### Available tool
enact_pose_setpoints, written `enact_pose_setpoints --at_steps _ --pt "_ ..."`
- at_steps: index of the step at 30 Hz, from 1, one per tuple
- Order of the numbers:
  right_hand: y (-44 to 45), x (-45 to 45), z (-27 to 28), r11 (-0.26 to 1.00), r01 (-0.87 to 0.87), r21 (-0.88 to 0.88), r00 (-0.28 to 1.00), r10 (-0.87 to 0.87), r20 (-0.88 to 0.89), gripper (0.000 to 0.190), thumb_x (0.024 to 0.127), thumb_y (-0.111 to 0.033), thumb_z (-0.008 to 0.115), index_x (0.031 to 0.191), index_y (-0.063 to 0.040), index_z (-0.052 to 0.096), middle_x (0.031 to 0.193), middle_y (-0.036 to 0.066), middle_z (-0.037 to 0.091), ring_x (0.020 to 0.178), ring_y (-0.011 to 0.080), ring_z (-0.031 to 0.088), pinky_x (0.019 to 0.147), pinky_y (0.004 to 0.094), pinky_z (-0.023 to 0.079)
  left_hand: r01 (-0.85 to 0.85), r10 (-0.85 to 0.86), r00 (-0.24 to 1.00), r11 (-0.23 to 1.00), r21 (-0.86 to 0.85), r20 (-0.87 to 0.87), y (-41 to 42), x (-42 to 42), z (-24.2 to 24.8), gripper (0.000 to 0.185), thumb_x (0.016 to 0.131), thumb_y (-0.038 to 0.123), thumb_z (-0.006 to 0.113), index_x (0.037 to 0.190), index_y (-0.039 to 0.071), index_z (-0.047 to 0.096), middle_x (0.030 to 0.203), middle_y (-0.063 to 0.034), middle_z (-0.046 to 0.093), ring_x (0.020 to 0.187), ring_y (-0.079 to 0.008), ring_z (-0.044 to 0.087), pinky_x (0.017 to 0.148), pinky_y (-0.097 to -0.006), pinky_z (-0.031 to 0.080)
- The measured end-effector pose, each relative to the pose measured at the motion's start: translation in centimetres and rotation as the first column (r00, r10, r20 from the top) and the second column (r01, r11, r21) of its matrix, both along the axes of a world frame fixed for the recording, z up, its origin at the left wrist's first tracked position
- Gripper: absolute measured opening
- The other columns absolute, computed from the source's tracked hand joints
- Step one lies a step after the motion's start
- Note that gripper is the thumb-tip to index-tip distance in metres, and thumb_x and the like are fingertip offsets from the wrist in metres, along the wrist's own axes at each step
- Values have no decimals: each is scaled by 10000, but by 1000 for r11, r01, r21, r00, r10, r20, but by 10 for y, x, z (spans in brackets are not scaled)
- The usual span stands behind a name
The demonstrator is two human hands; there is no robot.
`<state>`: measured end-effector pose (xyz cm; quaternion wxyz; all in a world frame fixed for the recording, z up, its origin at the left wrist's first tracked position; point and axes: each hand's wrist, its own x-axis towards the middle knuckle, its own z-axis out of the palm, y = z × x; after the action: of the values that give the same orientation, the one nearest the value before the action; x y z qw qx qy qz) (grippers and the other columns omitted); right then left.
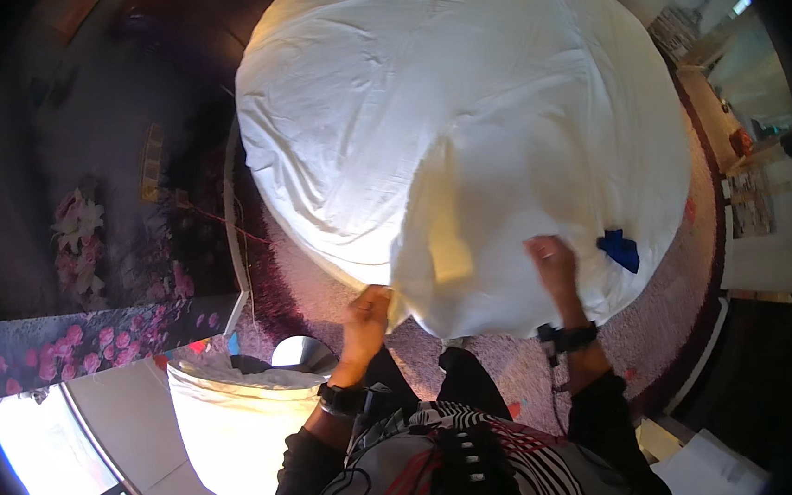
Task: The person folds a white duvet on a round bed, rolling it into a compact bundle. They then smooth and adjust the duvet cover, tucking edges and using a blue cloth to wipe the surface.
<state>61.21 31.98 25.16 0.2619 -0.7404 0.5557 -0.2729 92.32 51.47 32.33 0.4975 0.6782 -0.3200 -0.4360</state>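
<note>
A large bed [345, 133] lies in front of me under a wrinkled white sheet [494, 170]. My left hand [366, 314] is at its near edge, left of centre, with the fingers closed on a gathered bit of the sheet that hangs below them. My right hand [551, 256] is over the near right part of the sheet with its fingers curled. Whether any fabric is pinched in it cannot be told. Just right of that hand lies a small dark blue cloth [621, 251]. Each wrist wears a dark band.
A pale round container [243, 427] with a crumpled lining stands by my left arm. Beyond it is a dark panel with a pink flower print [90, 348]. Patterned carpet [482, 363] surrounds the bed. Pale furniture [761, 233] lines the right side.
</note>
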Motion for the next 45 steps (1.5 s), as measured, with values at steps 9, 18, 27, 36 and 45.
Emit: enact_pose_setpoints --at_steps 9,18,27,36,45 --pt "62 250 12 810 -174 560 978 207 4 276 825 -269 709 777 2 707 629 94 667 564 175 629 586 305 505 600 -594 795 800 -7 125 3 130 14 151 917 125 650 1030 25 669 901 -129 697 835 -222 676 730 -331 516" --pt "99 369 71 936 -345 74 926 326 191 78 806 -15 645 877 -38 669 770 129 657 671 267 655 608 339 509 736 -730 676 674 54 -104 11 238 0 173 930 150 618 1050 54 697 948 -111 706 849 -224 666 783 -332 521" --pt "116 385 83 915 -400 -46 907 403 124 44 802 -73 666 810 -44 634 798 129 641 684 333 642 578 412 501 540 -540 828 840 42 149 -92 250 16 214 904 192 670 973 -7 702 918 -120 708 862 -197 670 795 -315 517" --pt "105 425 60 927 -374 -30 927 374 -11 125 831 -196 616 762 -101 656 812 86 646 764 298 648 645 434 518 858 -910 346 406 315 229 -183 264 -32 433 871 392 584 910 -30 672 852 -249 664 844 -397 648 759 -437 497" --pt "5 610 52 971 -198 -132 973 179 -144 90 832 -190 603 807 -105 620 768 75 606 673 272 632 546 433 502 673 -668 739 736 -70 85 -283 436 -53 337 923 289 588 806 -26 607 617 -102 550 627 -164 505 629 -357 446"
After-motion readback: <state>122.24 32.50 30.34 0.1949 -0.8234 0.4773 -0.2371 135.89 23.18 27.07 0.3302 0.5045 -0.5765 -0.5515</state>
